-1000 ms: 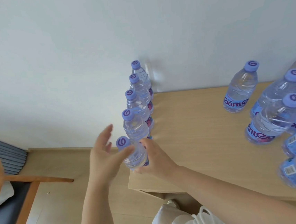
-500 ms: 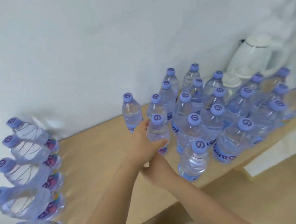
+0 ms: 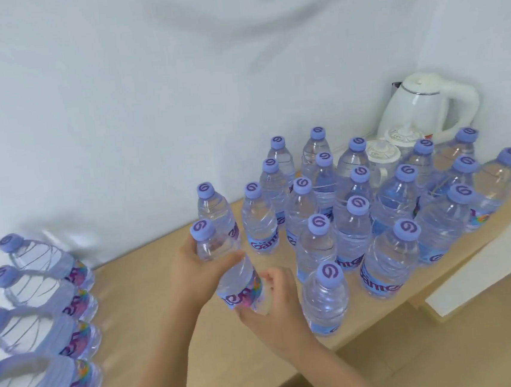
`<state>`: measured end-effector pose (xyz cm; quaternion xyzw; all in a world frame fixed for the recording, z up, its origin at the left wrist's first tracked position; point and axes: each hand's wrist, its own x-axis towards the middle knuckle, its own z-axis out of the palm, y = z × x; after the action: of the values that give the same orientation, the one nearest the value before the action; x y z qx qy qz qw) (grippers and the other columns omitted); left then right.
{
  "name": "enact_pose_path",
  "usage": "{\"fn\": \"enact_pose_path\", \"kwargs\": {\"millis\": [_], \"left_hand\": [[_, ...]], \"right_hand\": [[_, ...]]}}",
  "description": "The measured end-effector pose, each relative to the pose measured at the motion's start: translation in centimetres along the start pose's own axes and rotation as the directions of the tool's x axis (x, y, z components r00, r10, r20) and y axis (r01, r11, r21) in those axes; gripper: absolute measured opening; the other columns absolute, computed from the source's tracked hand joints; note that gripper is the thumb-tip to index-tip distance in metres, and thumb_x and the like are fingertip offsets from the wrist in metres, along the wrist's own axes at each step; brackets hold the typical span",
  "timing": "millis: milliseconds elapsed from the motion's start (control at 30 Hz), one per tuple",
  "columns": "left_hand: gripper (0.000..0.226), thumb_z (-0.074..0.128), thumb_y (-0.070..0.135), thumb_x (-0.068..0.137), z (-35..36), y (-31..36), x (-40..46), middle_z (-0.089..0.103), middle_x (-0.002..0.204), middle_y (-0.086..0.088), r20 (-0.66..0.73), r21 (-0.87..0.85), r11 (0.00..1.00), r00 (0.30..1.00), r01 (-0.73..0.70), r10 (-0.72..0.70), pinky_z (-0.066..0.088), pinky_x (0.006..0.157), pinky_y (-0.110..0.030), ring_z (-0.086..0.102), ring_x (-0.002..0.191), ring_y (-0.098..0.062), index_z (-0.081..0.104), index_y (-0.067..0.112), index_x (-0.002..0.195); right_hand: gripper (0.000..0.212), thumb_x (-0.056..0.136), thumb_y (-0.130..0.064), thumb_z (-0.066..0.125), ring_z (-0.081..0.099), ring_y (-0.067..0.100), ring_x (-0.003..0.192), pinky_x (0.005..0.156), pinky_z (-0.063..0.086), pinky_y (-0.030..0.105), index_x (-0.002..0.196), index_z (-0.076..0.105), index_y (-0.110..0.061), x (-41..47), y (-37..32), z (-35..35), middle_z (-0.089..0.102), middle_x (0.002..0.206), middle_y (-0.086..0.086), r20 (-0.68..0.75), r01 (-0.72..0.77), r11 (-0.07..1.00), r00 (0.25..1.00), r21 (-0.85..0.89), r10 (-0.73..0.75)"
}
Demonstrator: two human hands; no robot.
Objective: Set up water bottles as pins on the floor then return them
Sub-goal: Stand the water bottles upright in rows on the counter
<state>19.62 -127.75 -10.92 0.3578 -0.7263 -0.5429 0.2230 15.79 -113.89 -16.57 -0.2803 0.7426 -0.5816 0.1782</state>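
Your left hand [image 3: 193,269] grasps a water bottle [image 3: 227,267] around its upper body just under the purple cap, thumb across the front. The bottle is tilted, its cap leaning left and its base lifted off the wooden worktop [image 3: 153,312]. Your right hand [image 3: 274,304] cups the bottle's base from below, with fingers curled round the labelled lower part.

Just right of the held bottle stands a cluster of upright capped bottles [image 3: 384,212], packed close together and reaching back to the white wall [image 3: 145,94]. The nearest of them [image 3: 325,302] stands just beside your right hand, close to the worktop's front edge.

Along the left edge of the worktop, a row of bottles [image 3: 48,294] runs toward you, one behind another; the lens stretches them so they seem to lean outward.

At the back right corner, a white electric kettle [image 3: 423,105] sits behind the cluster, with two lidded white cups [image 3: 383,153] just in front of it.
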Motion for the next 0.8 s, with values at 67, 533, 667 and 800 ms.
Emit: {"fn": "enact_pose_path", "kwargs": {"millis": [67,533,667,800], "left_hand": [[0.029,0.076,0.032,0.052,-2.9,1.6,-0.5,0.072,0.076,0.01,0.003,-0.002,1.0,1.0,-0.005,0.005,0.048,0.059,-0.016,0.067,0.07,-0.003,0.069,0.022,0.078],[0.032,0.075,0.041,0.063,-14.1,2.6,-4.2,0.07,0.079,0.004,0.188,0.006,0.993,0.975,0.117,-0.116,0.05,0.069,-0.03,0.068,0.076,-0.012,0.066,0.019,0.085],[0.039,0.081,0.027,0.053,-15.7,0.7,-5.3,0.07,0.098,-0.006,0.243,-0.29,0.948,0.968,0.134,-0.062,0.053,0.081,-0.036,0.068,0.094,-0.024,0.07,0.024,0.091],[0.041,0.083,0.023,0.049,-15.9,-0.1,-5.1,0.071,0.088,-0.008,0.17,-0.36,0.928,0.985,0.092,-0.032,0.055,0.067,-0.029,0.069,0.082,-0.024,0.071,0.017,0.088]], "right_hand": [[0.065,0.063,-0.031,0.08,0.036,-0.012,0.112,0.083,0.031,-0.002,0.108,0.034,-0.036,0.5,-1.4,0.4,0.035,0.116,-0.019,0.164,-0.052,0.993,0.986,0.109,0.034],[0.066,0.055,-0.042,0.067,0.063,0.029,0.086,0.082,0.05,0.04,0.105,0.064,0.0,1.1,-6.7,7.6,0.066,0.094,0.015,0.789,-0.453,0.847,0.611,0.28,0.066],[0.067,0.057,-0.045,0.067,0.065,0.026,0.088,0.08,0.052,0.037,0.11,0.063,-0.003,1.1,-7.5,8.4,0.066,0.098,0.014,0.858,-0.466,0.851,0.512,0.242,0.036],[0.075,0.051,-0.062,0.08,0.064,0.016,0.101,0.087,0.052,0.03,0.114,0.064,-0.024,2.2,-9.1,7.7,0.069,0.106,-0.003,0.938,-0.382,0.92,0.343,0.09,0.05]]}}
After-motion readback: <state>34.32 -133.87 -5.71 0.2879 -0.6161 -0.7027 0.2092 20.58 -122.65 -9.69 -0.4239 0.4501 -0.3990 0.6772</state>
